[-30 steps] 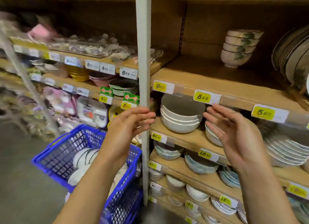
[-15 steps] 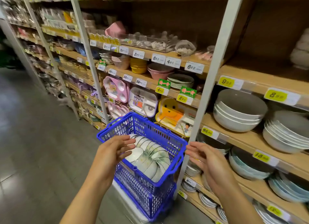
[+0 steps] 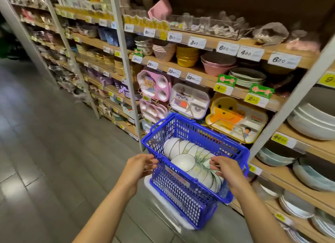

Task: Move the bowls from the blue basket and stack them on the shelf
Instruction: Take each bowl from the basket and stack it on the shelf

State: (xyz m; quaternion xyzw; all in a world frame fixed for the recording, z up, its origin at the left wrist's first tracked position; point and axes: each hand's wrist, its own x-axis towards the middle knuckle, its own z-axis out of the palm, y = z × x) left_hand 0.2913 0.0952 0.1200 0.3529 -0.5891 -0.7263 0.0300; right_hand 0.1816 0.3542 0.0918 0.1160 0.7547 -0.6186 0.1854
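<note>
A blue plastic basket (image 3: pixel 186 195) stands on a white crate on the floor beside the wooden shelves. Inside it lie two rows of white bowls (image 3: pixel 188 152) with thin dark lines and green leaf prints, tipped on their sides. My left hand (image 3: pixel 140 165) hovers at the basket's near left rim, fingers apart and empty. Over the near right part of the basket, my right hand (image 3: pixel 224 167) has its fingertips at the nearest bowls; I see no grip on them. The shelf (image 3: pixel 297 181) with stacked bowls runs along the right.
A grey upright post (image 3: pixel 290 105) stands just right of the basket. Children's divided trays (image 3: pixel 190 99) stand on the shelf behind it. Stacks of grey and white bowls (image 3: pixel 311 123) fill the right shelves. The grey tiled aisle floor (image 3: pixel 54 152) lies to the left.
My view has swung left and down from the shelf to the basket. Both hands have dropped from shelf height to the basket's rim, the right one reaching the bowls.
</note>
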